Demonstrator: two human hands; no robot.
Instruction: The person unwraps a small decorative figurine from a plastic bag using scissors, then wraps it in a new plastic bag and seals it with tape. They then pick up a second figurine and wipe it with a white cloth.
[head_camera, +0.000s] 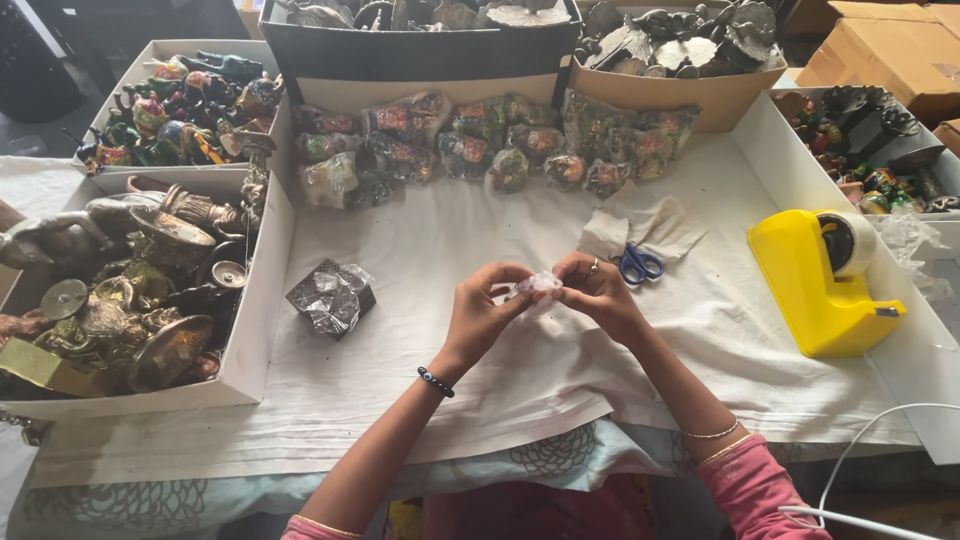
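Note:
My left hand (482, 310) and my right hand (598, 293) meet above the white cloth (480, 390), both pinching a small clear plastic wrap (541, 284) between their fingertips. What is inside the wrap is too small to tell. My right hand wears a ring, my left wrist a dark bead bracelet. A dark wrapped block (332, 296) lies to the left of my left hand. Blue-handled scissors (639, 264) lie just beyond my right hand, beside a crumpled white tissue (645, 225).
A yellow tape dispenser (825, 282) stands at the right. Several plastic-wrapped painted figurines (480, 145) line the back. White boxes at the left hold brass items (120, 300) and painted figurines (185, 105); more boxes stand behind and at the right. A white cable (870, 440) runs at the lower right.

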